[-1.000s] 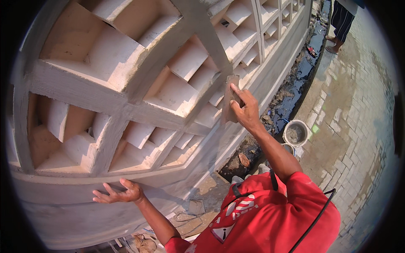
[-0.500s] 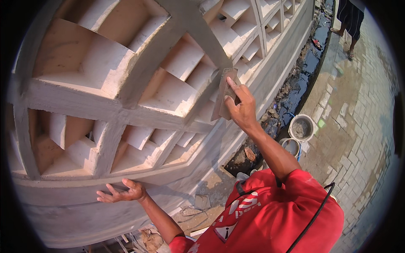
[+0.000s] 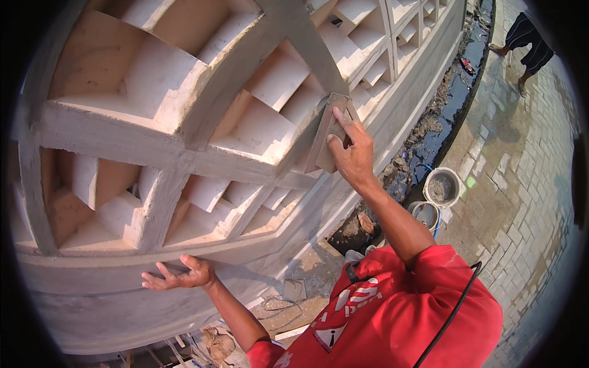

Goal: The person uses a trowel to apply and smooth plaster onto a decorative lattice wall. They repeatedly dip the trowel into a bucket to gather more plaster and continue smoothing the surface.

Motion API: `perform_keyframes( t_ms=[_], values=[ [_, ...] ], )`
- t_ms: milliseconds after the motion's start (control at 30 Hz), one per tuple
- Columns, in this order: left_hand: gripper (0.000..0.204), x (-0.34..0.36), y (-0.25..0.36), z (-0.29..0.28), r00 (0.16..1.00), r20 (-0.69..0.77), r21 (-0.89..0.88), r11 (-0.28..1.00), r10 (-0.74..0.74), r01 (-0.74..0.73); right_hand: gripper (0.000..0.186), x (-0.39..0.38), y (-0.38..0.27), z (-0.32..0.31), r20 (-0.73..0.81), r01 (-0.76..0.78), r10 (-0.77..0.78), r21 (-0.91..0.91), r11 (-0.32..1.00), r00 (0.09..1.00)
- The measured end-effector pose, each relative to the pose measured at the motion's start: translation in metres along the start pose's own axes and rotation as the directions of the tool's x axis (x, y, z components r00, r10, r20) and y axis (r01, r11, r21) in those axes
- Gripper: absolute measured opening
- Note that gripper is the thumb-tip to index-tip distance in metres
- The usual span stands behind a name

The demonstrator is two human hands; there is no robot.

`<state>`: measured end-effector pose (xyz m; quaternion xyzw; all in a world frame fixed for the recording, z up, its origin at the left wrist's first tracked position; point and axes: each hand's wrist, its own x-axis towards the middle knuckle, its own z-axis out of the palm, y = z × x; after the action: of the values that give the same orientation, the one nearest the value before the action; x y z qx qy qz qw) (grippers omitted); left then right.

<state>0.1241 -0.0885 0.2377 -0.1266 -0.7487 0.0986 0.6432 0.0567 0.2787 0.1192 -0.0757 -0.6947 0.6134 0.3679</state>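
Observation:
My right hand (image 3: 353, 153) grips a flat rectangular plastering float (image 3: 323, 138), its fingers on the back of it. The float lies tilted against a crossing of the grey ribs on an openwork masonry wall (image 3: 211, 104). Around it are deep, pale square openings with stepped blocks inside. Lower left, my left hand (image 3: 184, 275) is open, palm up and fingers spread, in front of the wall's smooth lower band (image 3: 110, 279). It holds nothing; whether it touches the band I cannot tell.
Right of the wall runs a ditch (image 3: 453, 101) with dark water and rubble. Two buckets stand beside it: one with grey mix (image 3: 443, 186), one smaller (image 3: 424, 213). Paving (image 3: 527, 184) lies beyond. A person in dark shorts (image 3: 532, 46) walks at upper right. Debris (image 3: 215, 343) lies below my left arm.
The view has shifted slightly, so the wall sits a little further right. The float has tilted a bit and stays near the same crossing. The person at upper right has taken a step.

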Motion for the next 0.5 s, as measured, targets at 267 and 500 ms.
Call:
perform_keyframes(
  t_ms=[267, 500],
  values=[
    [0.049, -0.001, -0.004, -0.001, 1.000, 0.000, 0.006, 1.000, 0.008, -0.008, 0.055, -0.062, -0.005, -0.013, 0.414, -0.242, 0.176, 0.113, 0.964, 0.893],
    [0.049, 0.000, -0.001, 0.000, 1.000, -0.009, 0.016, 1.000, 0.004, -0.004, 0.061, -0.033, 0.007, -0.059, 0.609, -0.652, 0.233, 0.707, 0.274, 0.759]
  ],
)
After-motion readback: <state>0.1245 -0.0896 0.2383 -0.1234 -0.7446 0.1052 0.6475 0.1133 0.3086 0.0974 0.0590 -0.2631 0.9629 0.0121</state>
